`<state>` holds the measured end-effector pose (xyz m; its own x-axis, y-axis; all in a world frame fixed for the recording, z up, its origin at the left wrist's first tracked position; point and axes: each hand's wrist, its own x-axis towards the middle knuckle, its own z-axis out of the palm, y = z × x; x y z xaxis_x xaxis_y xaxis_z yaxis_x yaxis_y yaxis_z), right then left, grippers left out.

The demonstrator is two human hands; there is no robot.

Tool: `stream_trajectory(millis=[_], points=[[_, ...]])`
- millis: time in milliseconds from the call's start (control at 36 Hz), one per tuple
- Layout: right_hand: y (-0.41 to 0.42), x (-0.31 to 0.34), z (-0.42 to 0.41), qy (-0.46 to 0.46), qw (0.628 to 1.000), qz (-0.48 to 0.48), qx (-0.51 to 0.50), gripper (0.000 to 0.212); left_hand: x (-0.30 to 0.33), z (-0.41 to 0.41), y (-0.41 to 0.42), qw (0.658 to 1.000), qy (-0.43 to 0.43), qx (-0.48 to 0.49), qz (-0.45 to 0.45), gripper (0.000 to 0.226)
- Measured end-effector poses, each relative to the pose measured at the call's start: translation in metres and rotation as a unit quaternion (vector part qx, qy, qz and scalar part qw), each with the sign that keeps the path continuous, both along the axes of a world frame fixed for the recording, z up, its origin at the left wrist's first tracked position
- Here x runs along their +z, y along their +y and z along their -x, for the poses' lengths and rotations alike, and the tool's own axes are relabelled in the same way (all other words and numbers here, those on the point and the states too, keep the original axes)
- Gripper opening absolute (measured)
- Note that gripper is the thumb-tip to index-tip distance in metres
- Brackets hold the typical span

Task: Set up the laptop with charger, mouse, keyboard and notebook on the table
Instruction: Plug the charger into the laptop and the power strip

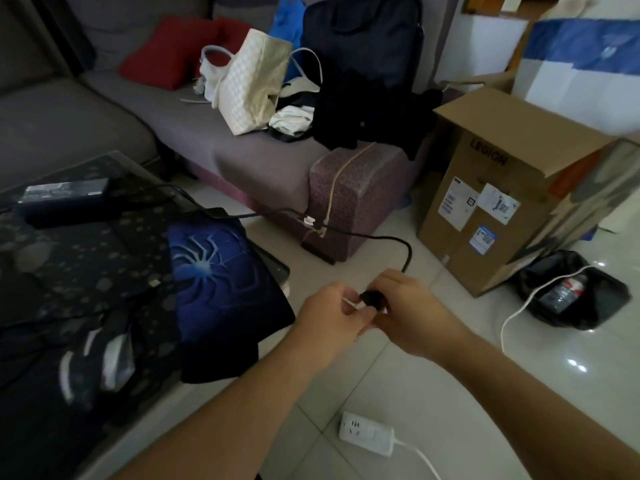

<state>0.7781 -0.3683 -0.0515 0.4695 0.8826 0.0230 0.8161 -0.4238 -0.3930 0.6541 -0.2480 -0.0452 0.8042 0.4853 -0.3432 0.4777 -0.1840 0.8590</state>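
The black charger brick (pixel 65 199) lies on the dark glass table (pixel 69 271) at the far left. Its black cable (pixel 346 232) runs right, off the table, and curves down to a black plug (pixel 373 299). My left hand (pixel 332 311) and my right hand (pixel 412 308) both hold that plug above the tiled floor, fingers closed around it. A blue mouse pad with a white spider print (pixel 221 285) hangs over the table's right edge. A mouse (pixel 114 362) sits blurred near the table's front. The laptop itself I cannot make out.
A white power strip (pixel 367 433) with its white cord lies on the floor below my hands. A brown Legion cardboard box (pixel 491 209) stands at right, a black tray with a bottle (pixel 571 292) beside it. Bags and clothes cover the grey sofa (pixel 242 140) behind.
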Motion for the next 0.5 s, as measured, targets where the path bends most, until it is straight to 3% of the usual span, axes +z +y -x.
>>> stream_trajectory(millis=[83, 167, 333, 417, 500], points=[[-0.006, -0.002, 0.003, 0.046, 0.999, -0.015, -0.021, 0.024, -0.004, -0.003, 0.006, 0.999, 0.005, 0.013, -0.052, 0.039], [-0.014, -0.005, 0.004, 0.079, 0.996, 0.003, -0.043, 0.036, -0.009, -0.003, 0.006, 0.999, 0.01, -0.01, -0.044, 0.037], [-0.025, -0.029, 0.011, -0.051, 0.996, 0.073, -0.024, 0.007, -0.029, 0.003, 0.017, 0.994, 0.051, -0.093, -0.005, 0.034], [-0.028, -0.054, 0.015, -0.101, 0.986, 0.129, 0.001, 0.011, -0.052, 0.01, 0.029, 0.983, 0.099, -0.145, -0.052, 0.039], [-0.028, -0.088, 0.02, -0.078, 0.979, 0.191, 0.0, 0.016, -0.076, 0.02, 0.036, 0.973, 0.132, -0.164, -0.093, 0.041]])
